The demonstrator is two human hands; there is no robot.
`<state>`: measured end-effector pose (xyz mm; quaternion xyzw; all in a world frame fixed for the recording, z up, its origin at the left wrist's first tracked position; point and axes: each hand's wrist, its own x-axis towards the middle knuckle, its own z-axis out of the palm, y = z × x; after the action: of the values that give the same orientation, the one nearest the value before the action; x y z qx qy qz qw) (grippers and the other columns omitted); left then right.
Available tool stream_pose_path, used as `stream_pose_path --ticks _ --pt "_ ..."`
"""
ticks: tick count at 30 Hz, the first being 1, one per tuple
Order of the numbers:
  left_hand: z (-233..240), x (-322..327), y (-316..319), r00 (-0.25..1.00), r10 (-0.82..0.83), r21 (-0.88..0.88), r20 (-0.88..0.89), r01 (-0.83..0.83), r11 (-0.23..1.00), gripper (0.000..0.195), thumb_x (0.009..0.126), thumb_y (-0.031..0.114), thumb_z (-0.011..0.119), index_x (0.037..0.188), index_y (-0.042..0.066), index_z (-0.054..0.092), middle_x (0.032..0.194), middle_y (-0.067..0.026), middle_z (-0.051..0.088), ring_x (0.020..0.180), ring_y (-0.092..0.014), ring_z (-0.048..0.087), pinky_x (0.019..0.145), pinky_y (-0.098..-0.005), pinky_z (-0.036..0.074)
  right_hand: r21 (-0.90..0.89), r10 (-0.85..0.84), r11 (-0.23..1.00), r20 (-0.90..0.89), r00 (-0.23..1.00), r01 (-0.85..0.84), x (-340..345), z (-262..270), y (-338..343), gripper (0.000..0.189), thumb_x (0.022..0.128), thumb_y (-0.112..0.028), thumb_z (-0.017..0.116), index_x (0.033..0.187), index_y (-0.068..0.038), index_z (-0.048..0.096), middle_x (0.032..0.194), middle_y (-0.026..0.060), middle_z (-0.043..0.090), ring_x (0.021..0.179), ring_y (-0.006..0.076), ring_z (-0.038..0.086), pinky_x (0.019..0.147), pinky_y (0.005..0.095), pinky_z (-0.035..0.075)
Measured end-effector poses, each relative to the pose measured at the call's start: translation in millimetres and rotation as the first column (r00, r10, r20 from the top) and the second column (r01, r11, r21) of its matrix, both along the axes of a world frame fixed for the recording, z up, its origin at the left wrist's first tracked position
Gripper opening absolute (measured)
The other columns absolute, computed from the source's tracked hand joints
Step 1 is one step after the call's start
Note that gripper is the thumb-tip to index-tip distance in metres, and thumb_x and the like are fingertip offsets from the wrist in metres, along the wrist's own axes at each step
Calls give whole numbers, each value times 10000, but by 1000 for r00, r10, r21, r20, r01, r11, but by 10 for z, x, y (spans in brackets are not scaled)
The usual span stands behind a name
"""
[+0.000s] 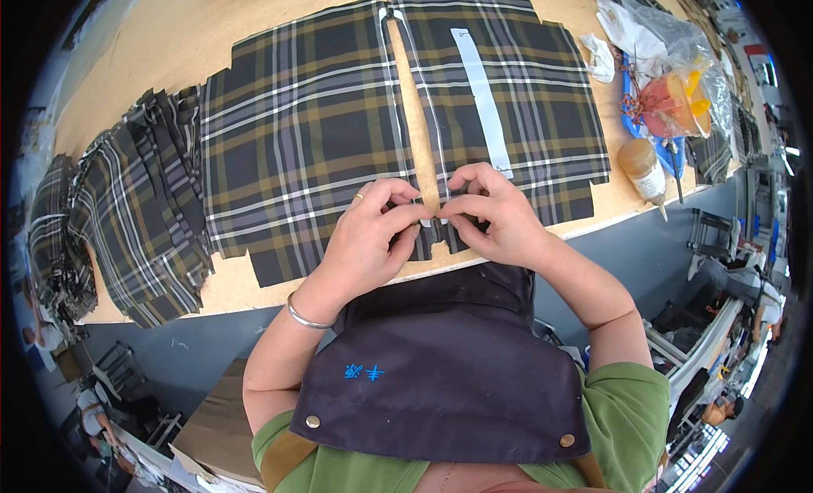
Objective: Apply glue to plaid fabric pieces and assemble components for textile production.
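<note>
A dark plaid fabric panel (305, 137) lies flat before me, with a long narrow slit running down its middle. Bare tabletop shows through the slit, and white strips line both its edges. At the slit's near end, my left hand (371, 232) pinches the left edge between thumb and fingers. My right hand (498, 216) pinches the right edge just opposite, the fingertips of both hands almost meeting. The exact grip is partly hidden by the fingers. A separate pale strip (483, 105) rests on the panel's right half, its lower end close to my right hand.
Plaid fabric pieces (140, 194) are heaped at the left. To the right stand a glue-like bottle (641, 169), an orange-red container (667, 102), a blue tray (672, 157) and a clear plastic bag (689, 39). The wooden table's (146, 48) near edge passes below my hands.
</note>
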<state>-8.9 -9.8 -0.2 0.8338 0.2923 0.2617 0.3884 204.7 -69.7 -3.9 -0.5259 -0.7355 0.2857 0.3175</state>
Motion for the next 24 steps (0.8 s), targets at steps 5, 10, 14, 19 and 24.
stream_pose_path --ticks 5,10,14,19,24 --pt "-13 -9 -7 999 -26 7 -42 27 1000 233 745 -51 656 948 62 664 983 -64 538 885 -236 568 742 -335 514 -25 -26 999 -45 999 25 -14 -1 -18 232 731 47 697 917 -91 688 1041 70 514 736 147 542 566 246 469" --pt "-4 -17 1 997 -47 48 -65 50 998 249 745 -48 661 965 66 651 992 -66 532 894 -237 567 740 -338 514 27 -10 1000 -5 1000 10 7 -24 -17 233 726 47 698 914 -90 691 1032 63 517 748 154 544 606 270 471" --pt "39 2 2 997 -35 55 -76 39 998 250 743 -51 661 964 66 645 998 -65 527 902 -240 566 746 -343 514 31 20 999 11 1000 -21 19 -17 -13 244 722 40 703 924 -96 692 1025 57 520 745 157 545 612 280 464" --pt "1 -15 7 996 -58 37 -70 61 997 269 732 -58 661 974 58 637 1011 -74 521 898 -240 556 774 -347 494 -43 -66 997 -30 997 65 -51 45 3 220 717 22 725 902 -94 698 1010 45 524 739 147 550 585 265 458" --pt "41 8 15 997 -26 66 -72 31 997 246 738 -54 661 956 54 622 994 -71 522 895 -244 559 753 -351 500 -20 -110 994 -67 992 109 -105 -41 3 184 711 -69 763 875 -114 692 905 21 573 790 204 588 640 308 505"
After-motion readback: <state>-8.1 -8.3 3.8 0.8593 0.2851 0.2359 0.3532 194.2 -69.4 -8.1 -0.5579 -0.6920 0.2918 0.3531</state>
